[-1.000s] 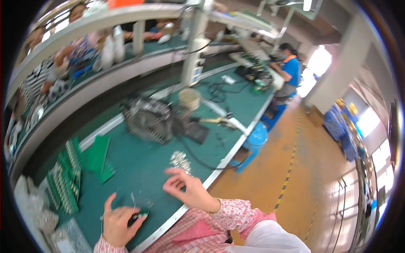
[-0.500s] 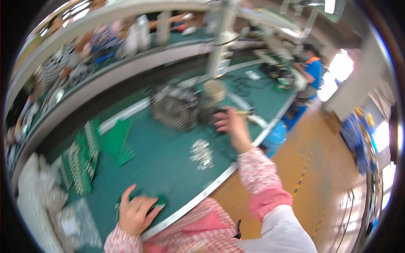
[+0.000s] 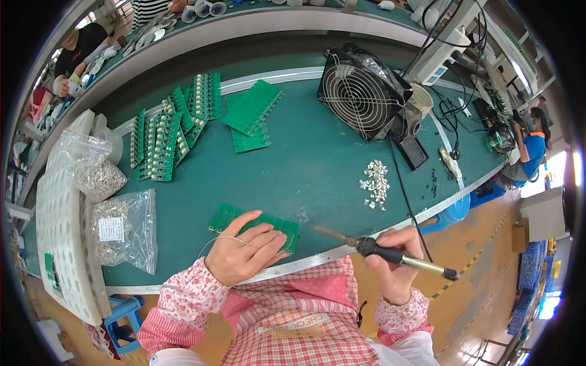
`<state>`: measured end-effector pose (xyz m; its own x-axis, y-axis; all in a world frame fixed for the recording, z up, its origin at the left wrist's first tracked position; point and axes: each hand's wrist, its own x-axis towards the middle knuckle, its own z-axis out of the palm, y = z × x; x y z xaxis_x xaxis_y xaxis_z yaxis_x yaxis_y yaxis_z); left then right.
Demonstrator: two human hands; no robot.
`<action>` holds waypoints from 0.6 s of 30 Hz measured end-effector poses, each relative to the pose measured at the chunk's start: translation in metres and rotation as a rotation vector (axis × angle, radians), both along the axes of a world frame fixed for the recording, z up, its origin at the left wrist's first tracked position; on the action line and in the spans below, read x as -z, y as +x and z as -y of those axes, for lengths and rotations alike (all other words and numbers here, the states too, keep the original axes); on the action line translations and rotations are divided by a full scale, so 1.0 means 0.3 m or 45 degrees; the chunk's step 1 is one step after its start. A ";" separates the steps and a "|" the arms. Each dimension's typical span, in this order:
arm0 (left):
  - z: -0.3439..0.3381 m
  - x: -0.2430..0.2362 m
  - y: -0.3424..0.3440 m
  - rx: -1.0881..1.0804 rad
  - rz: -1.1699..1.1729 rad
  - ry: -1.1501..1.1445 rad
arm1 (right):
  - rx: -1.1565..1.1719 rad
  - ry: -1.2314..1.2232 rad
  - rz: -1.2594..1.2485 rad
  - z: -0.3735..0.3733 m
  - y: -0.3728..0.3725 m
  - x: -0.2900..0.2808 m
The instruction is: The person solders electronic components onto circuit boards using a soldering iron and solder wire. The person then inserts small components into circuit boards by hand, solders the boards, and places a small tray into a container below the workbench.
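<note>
My right hand (image 3: pixel 398 259) is closed around the black handle of a soldering iron (image 3: pixel 377 249). Its tip points left, just above the table's front edge and apart from the board. My left hand (image 3: pixel 244 251) lies over a green circuit board panel (image 3: pixel 221 218), fingers pressed together across it and down to its near edge. A thin pale wire (image 3: pixel 215 239) loops over that hand; its ends are hard to follow. Small whitish metal parts (image 3: pixel 375 183) form a loose pile right of the board.
Green board panels (image 3: pixel 253 110), some with white parts, lie at the back left. Bags of small parts (image 3: pixel 125 229) stand beside a white foam tray (image 3: pixel 67 213). At the back right are a black fan (image 3: pixel 364 91), a small black tray (image 3: pixel 412 152) and cables (image 3: pixel 448 116).
My right hand has come back from beside the fan to the table's front edge, with the soldering iron now clearly in it. My left hand stays at the board. The view has turned.
</note>
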<state>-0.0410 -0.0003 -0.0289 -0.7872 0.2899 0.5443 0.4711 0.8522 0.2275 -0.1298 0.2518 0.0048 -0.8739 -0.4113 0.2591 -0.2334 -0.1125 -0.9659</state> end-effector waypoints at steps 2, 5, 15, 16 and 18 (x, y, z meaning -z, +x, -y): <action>-0.002 0.000 0.002 0.001 -0.002 -0.008 | -0.093 -0.087 -0.190 0.007 0.016 0.003; 0.000 0.001 -0.002 0.009 -0.038 -0.038 | -0.113 -0.071 -0.297 0.013 0.019 0.002; 0.000 0.011 -0.003 0.018 -0.060 -0.015 | -0.142 -0.020 -0.368 0.031 0.016 -0.005; 0.001 0.010 -0.003 0.020 -0.061 -0.012 | -0.143 -0.019 -0.368 0.032 0.014 -0.006; 0.002 0.009 -0.001 0.019 -0.060 -0.015 | -0.160 -0.001 -0.408 0.032 0.012 -0.006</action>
<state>-0.0414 -0.0010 -0.0317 -0.7564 0.3080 0.5771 0.4940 0.8473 0.1952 -0.1263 0.2423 0.0066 -0.6907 -0.5103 0.5123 -0.5091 -0.1600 -0.8457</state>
